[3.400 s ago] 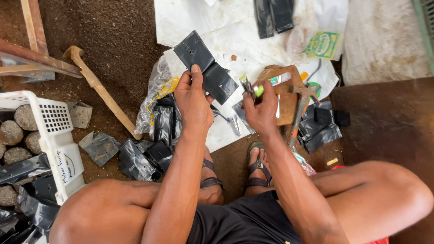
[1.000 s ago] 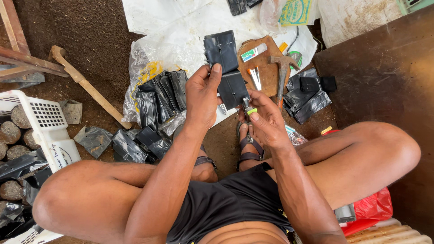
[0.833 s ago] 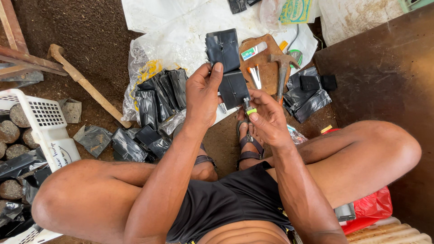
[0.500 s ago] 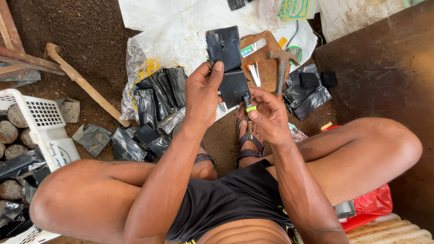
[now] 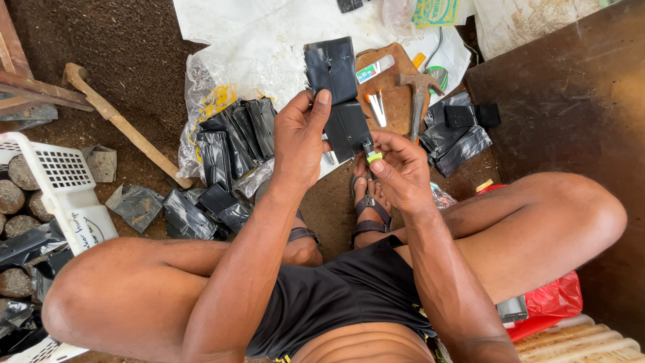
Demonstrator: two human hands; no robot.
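Person seated cross-legged on dirt floor (image 5: pixel 134 54), seen from above. Left hand (image 5: pixel 299 144) at frame centre, grip closed on a black flat folded piece (image 5: pixel 339 94), smooth matte sheet, two rectangular panels joined at a fold; thumb on the upper panel's edge, fingers behind. The piece stands upright above centre, over the white plastic sheet (image 5: pixel 269 40). Right hand (image 5: pixel 400 171) just right of centre, grip pinched narrow on a small tool with a green tip (image 5: pixel 373 156), touching the lower right corner of the black piece.

Upper centre-right: brown wooden board (image 5: pixel 393 101), rounded, worn, lying on the sheet; on it a metal hammer (image 5: pixel 418 91) with rusty head, and small shiny metal bits (image 5: pixel 376 107). Right of the board: crumpled glossy black bags (image 5: pixel 457 138). Left of centre: stack of black folded pieces in a clear wrinkled plastic bag (image 5: pixel 232 138), more loose ones (image 5: pixel 188 215) below it. Upper left: long wooden handle (image 5: pixel 127 131), rough, lying diagonally on soil. Left edge: white perforated plastic basket (image 5: pixel 64 191) with round grey-brown lumps (image 5: pixel 10 195) beside it. Right side: dark brown flat panel (image 5: pixel 571 101), scuffed. Lower right: red crinkled plastic bag (image 5: pixel 547 302) under the knee. Sandalled foot (image 5: pixel 369 208) below the hands, black straps.
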